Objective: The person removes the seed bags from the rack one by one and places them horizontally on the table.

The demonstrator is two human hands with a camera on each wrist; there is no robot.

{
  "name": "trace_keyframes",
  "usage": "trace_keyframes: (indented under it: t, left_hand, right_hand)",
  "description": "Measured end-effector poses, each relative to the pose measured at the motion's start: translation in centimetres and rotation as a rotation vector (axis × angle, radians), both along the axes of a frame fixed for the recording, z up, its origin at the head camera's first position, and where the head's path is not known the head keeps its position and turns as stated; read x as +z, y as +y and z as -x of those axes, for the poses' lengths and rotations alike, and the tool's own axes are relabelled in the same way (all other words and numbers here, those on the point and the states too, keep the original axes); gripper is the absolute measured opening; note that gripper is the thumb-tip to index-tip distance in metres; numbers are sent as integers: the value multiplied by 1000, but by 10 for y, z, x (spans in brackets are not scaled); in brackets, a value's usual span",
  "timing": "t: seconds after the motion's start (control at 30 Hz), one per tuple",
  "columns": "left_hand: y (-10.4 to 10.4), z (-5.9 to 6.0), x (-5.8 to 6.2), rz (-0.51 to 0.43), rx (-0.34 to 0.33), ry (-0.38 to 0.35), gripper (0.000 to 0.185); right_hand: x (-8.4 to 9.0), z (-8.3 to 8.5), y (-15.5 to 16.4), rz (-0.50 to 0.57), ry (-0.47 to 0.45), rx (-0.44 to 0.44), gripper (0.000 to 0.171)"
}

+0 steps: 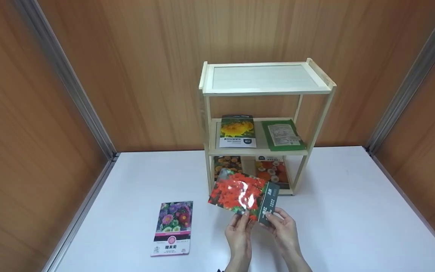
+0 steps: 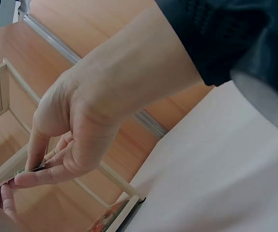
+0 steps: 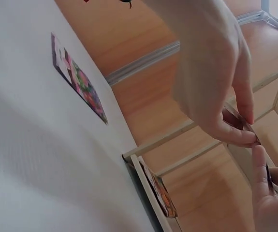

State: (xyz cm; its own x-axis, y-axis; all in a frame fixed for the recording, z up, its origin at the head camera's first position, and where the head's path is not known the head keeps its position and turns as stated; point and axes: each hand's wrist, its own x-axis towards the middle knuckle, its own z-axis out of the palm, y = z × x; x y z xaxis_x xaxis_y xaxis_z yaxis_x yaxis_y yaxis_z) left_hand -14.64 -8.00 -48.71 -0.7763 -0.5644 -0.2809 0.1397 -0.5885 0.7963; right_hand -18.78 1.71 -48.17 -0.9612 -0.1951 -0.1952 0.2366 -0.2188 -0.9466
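A seed packet with red flowers and a dark green end strip (image 1: 236, 190) is held up in front of the shelf, picture side up and turned sideways. My left hand (image 1: 239, 235) pinches its near edge, thumb on top. At the dark strip's near corner my right hand (image 1: 285, 231) grips it between thumb and fingers. Both wrist views show the packet nearly edge-on, mostly covered by the fingers. To the left, a seed packet with purple and pink flowers (image 1: 173, 223) lies flat on the white table (image 1: 119, 211).
A pale wooden shelf (image 1: 255, 152) stands at the back. Its middle tier bears a yellow-flower packet (image 1: 237, 130) and a green packet, label side up (image 1: 284, 135). Two more packets, one orange (image 1: 228, 163), one red and white (image 1: 273, 173), sit on the bottom tier. Wooden walls surround the table.
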Motion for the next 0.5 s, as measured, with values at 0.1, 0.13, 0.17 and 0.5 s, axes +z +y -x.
trace_keyframes:
  t: [0.1,0.13,0.17,0.5]
  left_hand:
    - [-2,-1,0,33,25,-28,44]
    - [-3,-1,0,48,27,-33,41]
    - [-4,-2,0,63,23,-37,39]
    - [-36,-11,2,183,-219,-49,34]
  right_hand:
    - [-1,-2,-1,8,-1,-2,35]
    - [0,-3,-1,11,-4,4,36]
    - [0,-3,0,15,-7,18,37]
    - [8,12,33,-48,-7,356,61]
